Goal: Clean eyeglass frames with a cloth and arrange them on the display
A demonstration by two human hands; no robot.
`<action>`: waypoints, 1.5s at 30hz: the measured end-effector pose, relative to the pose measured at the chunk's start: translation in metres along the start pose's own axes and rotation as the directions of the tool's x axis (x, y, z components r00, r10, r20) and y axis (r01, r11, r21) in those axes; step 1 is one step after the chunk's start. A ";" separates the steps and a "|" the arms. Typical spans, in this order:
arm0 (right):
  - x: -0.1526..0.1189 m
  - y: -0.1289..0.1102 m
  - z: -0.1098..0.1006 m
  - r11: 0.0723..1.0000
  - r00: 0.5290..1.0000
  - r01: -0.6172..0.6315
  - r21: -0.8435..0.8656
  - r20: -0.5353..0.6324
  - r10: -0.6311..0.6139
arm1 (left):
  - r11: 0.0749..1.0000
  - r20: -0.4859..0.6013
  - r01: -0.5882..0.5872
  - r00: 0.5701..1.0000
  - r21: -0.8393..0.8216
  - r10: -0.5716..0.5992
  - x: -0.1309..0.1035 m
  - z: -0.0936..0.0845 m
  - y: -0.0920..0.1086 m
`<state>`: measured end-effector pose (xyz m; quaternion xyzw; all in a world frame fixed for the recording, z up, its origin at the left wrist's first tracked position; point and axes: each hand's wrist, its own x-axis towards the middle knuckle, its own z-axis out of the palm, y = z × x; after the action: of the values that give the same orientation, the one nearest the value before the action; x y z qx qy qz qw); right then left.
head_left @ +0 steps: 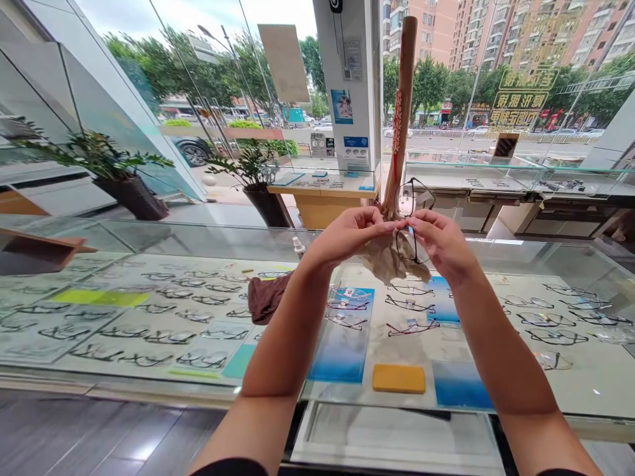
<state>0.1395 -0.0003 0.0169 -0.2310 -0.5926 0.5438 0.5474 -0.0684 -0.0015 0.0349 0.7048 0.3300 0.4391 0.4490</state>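
In front of me, above the glass counter, I hold a pair of thin dark-framed eyeglasses [407, 197]. They are turned on end, one lens above my fingers and the other below. My left hand [342, 233] is closed, its thumb and fingertips pinching near the middle of the frame. From the other side, the fingertips of my right hand [446, 246] pinch the same area, beside the left fingertips. Whatever small part lies between the fingertips is hidden. A crumpled brown cloth [268, 299] lies on the counter by my left forearm.
Rows of eyeglasses [171, 336] fill the glass display counter [342, 396]. On it are a yellow rectangular block [399, 378] and a small white spray bottle [298, 247]. A tall wooden post [404, 86] with a rough base [384, 261] rises behind my hands. Potted plants [129, 196] stand beyond.
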 end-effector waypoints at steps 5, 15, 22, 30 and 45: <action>0.002 0.010 0.001 0.996 0.993 0.075 -0.047 -0.093 -0.079 | 1.000 0.045 0.007 0.999 0.001 -0.007 -0.001 -0.006 -0.002; 0.000 0.013 0.008 0.978 0.988 0.107 0.181 -0.128 -0.085 | 0.924 -0.209 -0.266 0.954 -0.273 0.213 0.013 0.044 -0.024; 0.000 0.016 0.008 0.972 0.983 0.140 0.190 -0.145 -0.114 | 0.949 -0.068 -0.048 0.997 -0.313 0.028 0.008 0.055 -0.027; 0.004 0.020 0.005 0.973 0.982 0.144 0.182 -0.145 -0.118 | 0.947 -0.108 -0.205 0.977 -0.247 0.184 0.005 0.067 -0.030; -0.002 0.016 0.018 0.951 0.995 0.094 0.295 -0.018 -0.093 | 0.926 -0.394 -0.371 0.864 -0.075 0.314 0.007 0.073 -0.031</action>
<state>0.1193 -0.0045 0.0049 -0.1194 -0.5138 0.5993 0.6022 -0.0009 -0.0093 -0.0071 0.6198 0.2454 0.6615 0.3435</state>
